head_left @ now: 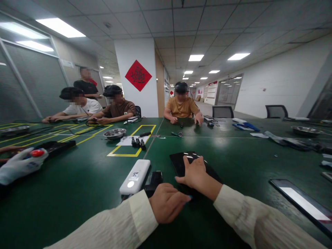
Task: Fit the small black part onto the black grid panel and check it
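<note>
My right hand (pixel 195 173) lies with spread fingers on a glossy black sheet-like panel (pixel 178 160), touching its upper surface. Part of the panel is hidden under that hand and wrist. Closer to me, my left hand (pixel 168 204) is closed, thumb and index finger pinched together near the panel's near edge. A bit of blue shows at its fingertip, too small to name, and anything inside the pinch is hidden. Left of the panel are a small black device (pixel 155 178), beside my left hand, and a white power bank (pixel 135 176).
A phone (pixel 301 200) lies at the right. Several black cylindrical parts (pixel 138 143) stand on white paper beyond the power bank, near a metal bowl (pixel 114 134). A co-worker's gloved hand (pixel 26 160) is at the left, and another person (pixel 181 105) sits across.
</note>
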Motion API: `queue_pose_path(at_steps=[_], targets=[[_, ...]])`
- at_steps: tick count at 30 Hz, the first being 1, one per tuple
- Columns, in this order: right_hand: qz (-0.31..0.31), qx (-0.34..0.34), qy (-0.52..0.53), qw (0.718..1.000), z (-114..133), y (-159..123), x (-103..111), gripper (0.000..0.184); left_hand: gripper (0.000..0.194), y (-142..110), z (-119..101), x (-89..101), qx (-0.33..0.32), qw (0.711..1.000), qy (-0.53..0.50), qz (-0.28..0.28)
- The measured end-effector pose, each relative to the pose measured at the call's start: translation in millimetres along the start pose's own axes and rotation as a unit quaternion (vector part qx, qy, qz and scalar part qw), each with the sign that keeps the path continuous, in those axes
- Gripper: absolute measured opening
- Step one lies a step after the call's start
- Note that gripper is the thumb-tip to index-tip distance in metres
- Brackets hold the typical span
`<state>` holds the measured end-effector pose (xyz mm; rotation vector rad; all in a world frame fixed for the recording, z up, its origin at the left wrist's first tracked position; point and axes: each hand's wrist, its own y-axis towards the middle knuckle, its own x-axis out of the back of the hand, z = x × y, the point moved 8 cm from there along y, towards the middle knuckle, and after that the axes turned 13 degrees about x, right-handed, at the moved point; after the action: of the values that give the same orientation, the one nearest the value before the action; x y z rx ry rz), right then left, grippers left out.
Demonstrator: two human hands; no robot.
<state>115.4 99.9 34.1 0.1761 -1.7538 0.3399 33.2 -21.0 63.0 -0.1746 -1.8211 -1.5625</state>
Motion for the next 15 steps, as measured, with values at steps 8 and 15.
queue_pose_path(at_steps=[8, 15], targets=[[-0.049, 0.189, 0.125, 0.973, 23.2, -19.7, 18.9, 0.073, 0.016, -4.1, 1.4, 8.0, 0.006, 0.999, 0.001, -0.047], [-0.075, -0.019, 0.127, 0.989, -159.9, 5.5, -18.4, 0.071, 0.017, -3.4, 3.3, 3.9, -0.001, 0.999, -0.028, -0.018]])
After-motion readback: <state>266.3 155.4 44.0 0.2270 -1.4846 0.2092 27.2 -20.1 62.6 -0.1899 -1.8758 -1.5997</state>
